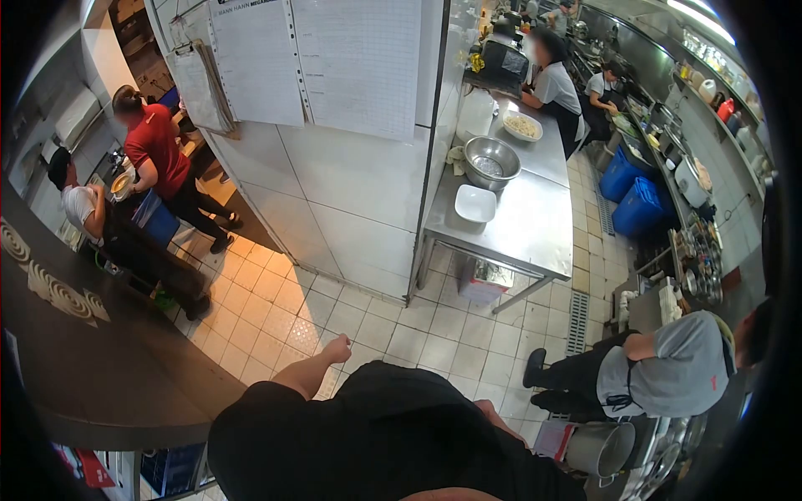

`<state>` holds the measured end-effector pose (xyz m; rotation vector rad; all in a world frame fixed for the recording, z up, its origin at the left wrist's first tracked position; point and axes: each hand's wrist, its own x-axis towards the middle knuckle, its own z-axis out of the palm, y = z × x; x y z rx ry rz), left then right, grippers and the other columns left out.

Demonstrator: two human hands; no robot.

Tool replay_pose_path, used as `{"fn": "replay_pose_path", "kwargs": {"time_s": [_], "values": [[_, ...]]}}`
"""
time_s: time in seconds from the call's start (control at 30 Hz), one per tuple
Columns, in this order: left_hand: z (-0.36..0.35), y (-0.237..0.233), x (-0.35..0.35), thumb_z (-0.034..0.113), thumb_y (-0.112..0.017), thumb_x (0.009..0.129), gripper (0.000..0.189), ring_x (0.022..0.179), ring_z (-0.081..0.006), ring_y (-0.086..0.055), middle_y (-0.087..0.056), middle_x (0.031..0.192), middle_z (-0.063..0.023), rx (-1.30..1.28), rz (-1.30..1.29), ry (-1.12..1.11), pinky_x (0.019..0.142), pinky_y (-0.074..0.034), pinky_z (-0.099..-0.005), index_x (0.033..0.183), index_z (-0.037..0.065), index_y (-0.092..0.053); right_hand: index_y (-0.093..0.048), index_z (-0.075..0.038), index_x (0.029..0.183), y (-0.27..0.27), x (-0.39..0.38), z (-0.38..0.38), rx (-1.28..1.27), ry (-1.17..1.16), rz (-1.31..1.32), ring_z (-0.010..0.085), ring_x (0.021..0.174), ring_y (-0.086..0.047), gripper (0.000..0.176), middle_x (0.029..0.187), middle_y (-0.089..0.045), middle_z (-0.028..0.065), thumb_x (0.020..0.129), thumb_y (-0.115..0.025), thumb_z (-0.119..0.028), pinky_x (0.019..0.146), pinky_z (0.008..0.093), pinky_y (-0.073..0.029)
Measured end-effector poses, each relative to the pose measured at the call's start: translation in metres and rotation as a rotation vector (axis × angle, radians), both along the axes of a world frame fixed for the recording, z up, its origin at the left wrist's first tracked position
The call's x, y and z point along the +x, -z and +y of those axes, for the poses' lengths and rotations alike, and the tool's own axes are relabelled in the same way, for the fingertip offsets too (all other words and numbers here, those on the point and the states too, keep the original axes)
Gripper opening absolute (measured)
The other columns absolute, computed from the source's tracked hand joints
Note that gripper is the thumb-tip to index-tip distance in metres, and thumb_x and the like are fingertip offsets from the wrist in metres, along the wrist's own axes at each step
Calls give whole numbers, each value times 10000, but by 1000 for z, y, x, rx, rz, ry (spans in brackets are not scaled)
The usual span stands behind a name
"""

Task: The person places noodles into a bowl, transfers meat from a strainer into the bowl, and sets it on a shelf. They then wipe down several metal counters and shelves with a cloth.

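Observation:
My left hand [337, 349] hangs low in front of my dark shirt, over the tiled floor. Its fingers are curled in, and no object shows in them. My right forearm [498, 420] comes out from the other side of my body, with my right hand mostly hidden and its fingers not visible. Neither hand touches any of the kitchenware. Beyond them stands a steel table [535, 225] bearing a white square dish [475, 204], a metal bowl [492, 163] and a white dish of pale food [522, 126].
A white-tiled wall corner [334, 200] with posted sheets [359, 67] juts out ahead. A person in grey [668, 367] stands at right beside a large pot [600, 448]. Two people, one in a red shirt [156, 146], stand at left. Blue bins [637, 207] line the far aisle.

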<state>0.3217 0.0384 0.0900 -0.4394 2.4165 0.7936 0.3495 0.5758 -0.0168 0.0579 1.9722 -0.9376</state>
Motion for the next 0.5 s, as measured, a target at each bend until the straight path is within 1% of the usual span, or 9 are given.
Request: {"fn": "replay_pose_path", "kwargs": {"time_s": [0.07,0.13,0.27,0.33,0.5], "values": [[5,-3,-6,80,-462,688,356,934,-374,-518,-553,949,-241,35,-3,11,784,-415,-407,1034,4,-429,-569,-7,783,9,-8,-4,6,-157,161,164,456,-549,239,677,-587,82,793,-469,-223,378,283,-407],[7,10,-11,77,-462,682,362,928,-371,-520,-554,946,-238,23,5,15,779,-415,-407,1035,5,-428,-573,-7,798,10,-18,-12,7,-210,258,162,461,-549,231,689,-592,82,779,-485,-221,379,281,-407],[11,14,-14,63,-455,660,363,891,-392,-524,-558,897,-256,53,36,19,762,-415,-425,1019,11,-434,-577,-6,808,2,-26,-33,-3,-89,249,161,469,-548,225,695,-593,81,747,-519,-215,381,279,-407],[13,12,-14,66,-459,657,363,893,-391,-523,-558,897,-255,58,26,28,761,-415,-424,1015,9,-434,-577,-5,806,5,-28,-35,-18,-65,233,162,472,-549,225,691,-592,81,743,-522,-214,383,279,-410],[10,7,-13,84,-465,682,349,948,-359,-519,-557,955,-230,30,-43,23,793,-415,-404,1022,7,-448,-580,-6,773,14,-19,-24,-27,-164,210,168,460,-553,220,673,-592,84,758,-496,-209,380,287,-416]]}}
